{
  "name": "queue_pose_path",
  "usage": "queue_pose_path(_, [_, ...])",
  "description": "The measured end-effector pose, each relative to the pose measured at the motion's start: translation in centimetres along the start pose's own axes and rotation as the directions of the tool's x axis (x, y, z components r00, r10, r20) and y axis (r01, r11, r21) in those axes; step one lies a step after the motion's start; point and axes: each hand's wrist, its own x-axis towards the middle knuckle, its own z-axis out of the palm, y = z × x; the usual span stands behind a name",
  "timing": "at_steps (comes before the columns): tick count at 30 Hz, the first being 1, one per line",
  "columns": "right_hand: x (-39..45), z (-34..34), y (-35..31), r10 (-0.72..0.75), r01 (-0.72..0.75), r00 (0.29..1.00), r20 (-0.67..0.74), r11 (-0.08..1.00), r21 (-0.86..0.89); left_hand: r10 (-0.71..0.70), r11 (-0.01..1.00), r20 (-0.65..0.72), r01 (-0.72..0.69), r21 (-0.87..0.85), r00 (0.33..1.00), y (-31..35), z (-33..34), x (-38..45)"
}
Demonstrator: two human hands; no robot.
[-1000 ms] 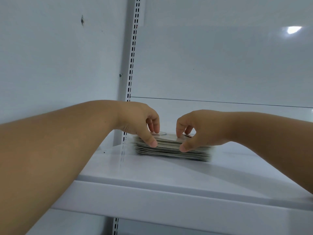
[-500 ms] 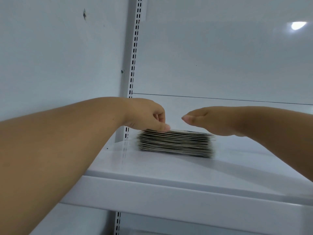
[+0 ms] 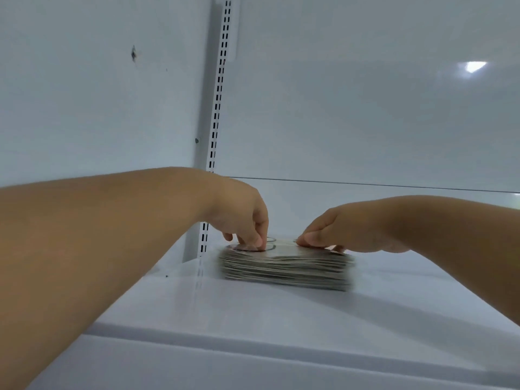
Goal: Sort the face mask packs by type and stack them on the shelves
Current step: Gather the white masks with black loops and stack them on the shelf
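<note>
A stack of several flat face mask packs (image 3: 284, 270) lies on the white shelf (image 3: 253, 313), close to the slotted upright at the back left. My left hand (image 3: 242, 218) reaches in from the left with its fingers bent downward, and the tips press on the top pack near the stack's left end. My right hand (image 3: 340, 232) comes in from the right, its fingers stretched out and lying on the top of the stack's right half. Neither hand wraps round the stack. The printing on the top pack is mostly hidden.
A slotted metal upright (image 3: 218, 108) runs up the back wall just left of the stack. White glossy panels (image 3: 365, 108) close the back and left side. The shelf's front lip (image 3: 281, 358) runs across the bottom, with bare shelf surface to the right of the stack.
Both hands let go of the stack's front edge, rose above it, and have now come down with fingertips on the top pack. The stack stays in place.
</note>
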Motion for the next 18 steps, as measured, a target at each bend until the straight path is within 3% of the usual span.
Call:
queue_pose_path(7, [2.7,-2.7,-0.5,-0.043,0.044,0.989,-0.140,0.999,0.007,-0.066,0.993,-0.106,0.075,0.086,0.992,-0.6,-2.1,2.5])
queue_pose_path(12, [5.5,-1.1,0.2,-0.009,0.006,0.999,-0.037,0.997,-0.077,-0.115,0.974,0.070,0.098,0.202,0.991,-1.4,0.0,4.8])
queue_pose_path(15, [6.3,0.2,0.8,-0.019,0.017,1.000,-0.016,0.990,-0.143,-0.135,0.980,0.117,0.114,0.164,0.984,-1.6,1.3,5.3])
queue_pose_path(18, [6.4,0.5,1.5,0.002,-0.005,1.000,-0.028,0.996,-0.087,-0.162,0.983,0.128,0.149,0.110,0.978,-2.1,2.1,5.4])
